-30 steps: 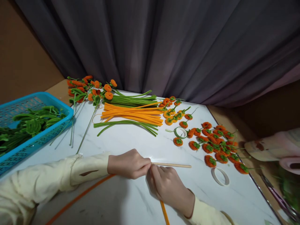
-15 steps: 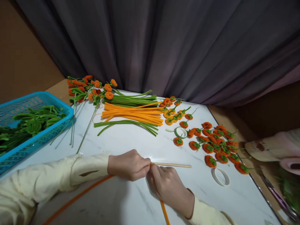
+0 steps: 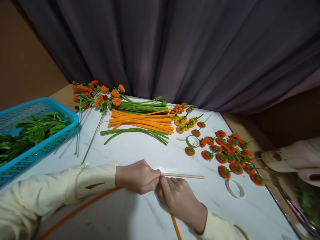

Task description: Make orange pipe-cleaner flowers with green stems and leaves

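Observation:
My left hand (image 3: 140, 176) is closed in a pinch around one end of a thin wooden stick (image 3: 185, 175), which points out to the right. My right hand (image 3: 178, 196) is closed too, its fingertips against those of the left. It grips an orange pipe cleaner (image 3: 176, 226) whose tail runs down to the bottom edge. A second orange length (image 3: 82, 210) comes from under my left hand and curves to the lower left. My fingers hide the spot where stick and pipe cleaner meet.
Bundles of orange pipe cleaners (image 3: 140, 120) and green ones (image 3: 142, 107) lie ahead. Orange pipe-cleaner flowers (image 3: 235, 156) spread at right, beside a white tape ring (image 3: 235, 188) and green tape roll (image 3: 192, 141). A blue basket (image 3: 72, 121) of green leaves stands left; scissors (image 3: 297, 210) lie far right.
Both hands keep almost the same place, fingertips together at the stick. The orange length at the lower left has shifted slightly left.

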{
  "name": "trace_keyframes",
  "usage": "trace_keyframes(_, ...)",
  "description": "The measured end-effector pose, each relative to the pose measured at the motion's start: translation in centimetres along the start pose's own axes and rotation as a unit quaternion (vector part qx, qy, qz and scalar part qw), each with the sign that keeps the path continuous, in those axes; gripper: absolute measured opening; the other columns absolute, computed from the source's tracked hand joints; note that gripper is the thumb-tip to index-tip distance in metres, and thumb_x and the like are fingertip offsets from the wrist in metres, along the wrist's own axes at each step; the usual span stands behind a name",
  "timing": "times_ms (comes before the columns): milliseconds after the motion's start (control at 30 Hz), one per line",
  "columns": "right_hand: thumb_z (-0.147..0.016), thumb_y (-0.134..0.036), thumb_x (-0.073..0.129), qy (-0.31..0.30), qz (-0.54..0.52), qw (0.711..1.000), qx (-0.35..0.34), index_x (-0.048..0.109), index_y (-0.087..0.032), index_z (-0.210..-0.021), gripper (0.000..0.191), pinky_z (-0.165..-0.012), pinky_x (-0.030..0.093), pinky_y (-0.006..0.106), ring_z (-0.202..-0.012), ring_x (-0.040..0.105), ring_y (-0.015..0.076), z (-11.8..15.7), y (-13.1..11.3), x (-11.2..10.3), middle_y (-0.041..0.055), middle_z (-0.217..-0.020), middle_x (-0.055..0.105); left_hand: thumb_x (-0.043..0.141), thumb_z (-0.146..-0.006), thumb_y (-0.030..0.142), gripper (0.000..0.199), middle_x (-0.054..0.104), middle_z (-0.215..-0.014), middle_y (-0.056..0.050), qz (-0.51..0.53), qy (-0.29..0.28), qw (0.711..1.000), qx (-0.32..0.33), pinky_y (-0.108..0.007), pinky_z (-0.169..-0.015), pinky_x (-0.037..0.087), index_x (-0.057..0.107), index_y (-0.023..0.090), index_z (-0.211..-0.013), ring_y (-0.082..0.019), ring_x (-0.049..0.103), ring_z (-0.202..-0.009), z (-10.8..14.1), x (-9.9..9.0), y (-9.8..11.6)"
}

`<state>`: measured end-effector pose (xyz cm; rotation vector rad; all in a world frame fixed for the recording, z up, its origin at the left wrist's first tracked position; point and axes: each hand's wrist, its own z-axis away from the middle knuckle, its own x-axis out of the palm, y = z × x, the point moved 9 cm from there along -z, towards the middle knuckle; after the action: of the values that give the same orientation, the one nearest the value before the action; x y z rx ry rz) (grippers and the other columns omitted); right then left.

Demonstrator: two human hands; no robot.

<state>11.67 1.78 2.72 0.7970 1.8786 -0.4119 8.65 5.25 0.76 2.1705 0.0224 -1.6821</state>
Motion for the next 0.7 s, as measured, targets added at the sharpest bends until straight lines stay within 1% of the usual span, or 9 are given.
trace_keyframes(67,-0.087,-0.013,0.034,-0.008,-0.076,0.996,0.043,0.041,-0.017,-0.068,0.021,-0.046,0.022,0.026,-0.044,0.040,0.0108,0.0,1.0,0.2,-0.0010,-0.052,0.047,0.031,-0.084,0.018,0.014,0.051,-0.054,0.001,0.014,-0.004,1.000,-0.013,-0.027,-0.043,0.031,0.030,0.019,-0.071,-0.014,0.045,-0.042,0.0,-0.1,-0.2)
trace_keyframes(167,-0.088,-0.015,0.032,-0.040,-0.189,0.976,0.101,0.040,-0.018,-0.070,0.020,-0.048,0.027,0.024,-0.046,0.040,0.0097,0.3,2.4,1.1,-0.0019,-0.055,0.048,0.031,-0.084,0.018,0.012,0.051,-0.054,0.002,0.021,-0.004,1.000,-0.020,-0.027,-0.044,0.030,0.029,0.019,-0.072,-0.014,0.044,-0.042,0.0,-0.1,-0.3)
trace_keyframes(233,-0.089,-0.016,0.031,-0.054,-0.245,0.960,0.122,0.038,-0.018,-0.070,0.020,-0.049,0.027,0.023,-0.047,0.039,0.0091,0.6,2.8,1.6,-0.0027,-0.055,0.047,0.031,-0.084,0.018,0.012,0.050,-0.054,0.002,0.021,-0.003,1.000,-0.022,-0.027,-0.043,0.030,0.029,0.020,-0.072,-0.014,0.044,-0.042,0.0,-0.1,-0.3)
trace_keyframes(367,-0.090,-0.018,0.030,-0.067,-0.331,0.930,0.148,0.034,-0.019,-0.067,0.023,-0.049,0.027,0.021,-0.046,0.035,0.0085,0.9,3.2,2.2,-0.0043,-0.053,0.040,0.030,-0.084,0.018,0.013,0.049,-0.053,0.002,0.026,0.000,0.999,-0.021,-0.027,-0.043,0.028,0.028,0.020,-0.072,-0.014,0.042,-0.042,0.0,-0.1,-0.3)
trace_keyframes(467,-0.092,-0.021,0.029,-0.061,-0.375,0.910,0.166,0.032,-0.019,-0.066,0.026,-0.049,0.028,0.020,-0.046,0.034,0.0082,0.9,3.4,2.3,-0.0050,-0.052,0.035,0.030,-0.084,0.017,0.013,0.048,-0.053,0.002,0.044,0.003,0.999,-0.029,-0.026,-0.044,0.028,0.028,0.020,-0.072,-0.013,0.042,-0.042,0.0,-0.3,-0.5)
trace_keyframes(533,-0.092,-0.022,0.030,-0.053,-0.387,0.904,0.174,0.032,-0.019,-0.066,0.026,-0.048,0.028,0.020,-0.046,0.034,0.0081,0.8,3.5,2.2,-0.0051,-0.052,0.034,0.030,-0.084,0.018,0.013,0.048,-0.052,0.003,0.062,0.007,0.997,-0.035,-0.026,-0.045,0.029,0.028,0.020,-0.072,-0.013,0.041,-0.042,0.0,-0.4,-0.6)
trace_keyframes(700,-0.092,-0.022,0.029,-0.060,-0.376,0.909,0.167,0.033,-0.019,-0.067,0.025,-0.048,0.029,0.021,-0.046,0.034,0.0083,0.8,3.4,2.2,-0.0047,-0.052,0.035,0.029,-0.088,0.022,0.018,0.049,-0.055,0.002,0.074,0.019,0.997,-0.031,-0.026,-0.046,0.029,0.029,0.019,-0.071,-0.013,0.043,-0.044,0.0,-0.8,-0.5)
